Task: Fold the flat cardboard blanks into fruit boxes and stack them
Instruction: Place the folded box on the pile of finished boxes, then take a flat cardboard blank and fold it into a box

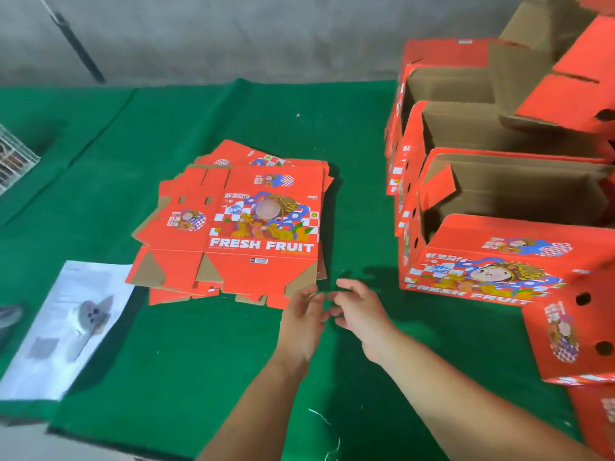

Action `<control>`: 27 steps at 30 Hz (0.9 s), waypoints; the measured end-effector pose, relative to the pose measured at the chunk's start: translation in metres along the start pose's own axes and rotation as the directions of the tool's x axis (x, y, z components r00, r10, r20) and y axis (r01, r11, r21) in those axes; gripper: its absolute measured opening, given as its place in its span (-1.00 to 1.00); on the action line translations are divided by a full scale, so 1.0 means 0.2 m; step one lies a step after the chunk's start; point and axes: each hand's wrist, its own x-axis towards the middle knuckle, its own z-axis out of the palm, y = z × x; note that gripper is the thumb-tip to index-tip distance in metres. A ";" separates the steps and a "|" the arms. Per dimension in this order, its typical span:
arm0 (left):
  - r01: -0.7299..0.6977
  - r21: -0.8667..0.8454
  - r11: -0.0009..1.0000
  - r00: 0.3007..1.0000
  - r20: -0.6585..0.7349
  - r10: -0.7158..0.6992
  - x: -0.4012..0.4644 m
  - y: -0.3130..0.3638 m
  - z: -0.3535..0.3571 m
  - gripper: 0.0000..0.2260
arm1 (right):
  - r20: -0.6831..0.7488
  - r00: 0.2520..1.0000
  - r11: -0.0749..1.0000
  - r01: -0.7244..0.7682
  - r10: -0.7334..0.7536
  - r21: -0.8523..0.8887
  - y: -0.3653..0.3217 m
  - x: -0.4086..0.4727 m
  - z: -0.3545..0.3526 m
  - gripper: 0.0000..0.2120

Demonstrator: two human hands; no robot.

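Both bare forearms reach in from 6 o'clock over the green cloth that covers the table. At the centre of the view the left hand has its fingers stretched forward and loosely spread, the fingertips at the near right corner of the stack of flat blanks; whether they actually touch the cardboard is hard to tell. Just beside it, toward 3 o'clock, the right hand hovers with relaxed, slightly bent fingers that hold nothing, its fingertips close to those of the left hand.

That stack of red printed blanks lies flat at about 11 o'clock from the hands, the top sheet reading "FRESH FRUIT". Toward 2 and 3 o'clock stand the folded boxes, red outside and brown inside, tops open, set in a row running away from the camera. One more folded box lies tipped at 4 o'clock. At 8 o'clock a white printed sheet rests on the cloth. A wire basket sits at 10 o'clock on the left edge.
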 end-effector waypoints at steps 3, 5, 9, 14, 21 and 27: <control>-0.041 0.064 0.997 0.994 -0.095 0.047 0.09 0.01 -0.20 -0.82 | -0.033 0.999 0.996 0.021 -0.024 -0.084 -0.01 0.06 0.20 -0.53; -0.047 0.050 0.998 0.992 -0.111 0.053 0.16 0.03 -0.31 -0.74 | -0.120 0.993 0.962 -0.017 -0.016 -0.271 -0.03 0.13 0.30 -0.39; -0.055 0.215 0.975 0.996 -0.059 0.069 0.28 0.04 -0.53 -0.68 | -0.225 0.965 0.936 -0.198 0.135 -0.291 -0.10 0.23 0.46 -0.55; -0.108 0.422 0.900 0.991 0.112 0.066 0.38 0.07 -0.65 -0.47 | -0.252 0.920 0.953 -0.281 0.301 0.115 -0.07 0.27 0.52 -0.71; -0.358 0.615 0.703 0.921 0.359 0.154 0.34 0.16 -0.76 -0.32 | -0.338 0.929 0.951 -0.042 0.150 0.305 -0.01 0.17 0.60 -0.87; -0.481 0.860 0.172 0.801 0.351 0.486 0.26 0.18 -0.84 -0.29 | -0.523 0.847 0.959 0.223 -0.100 0.178 -0.05 0.01 0.34 -0.72</control>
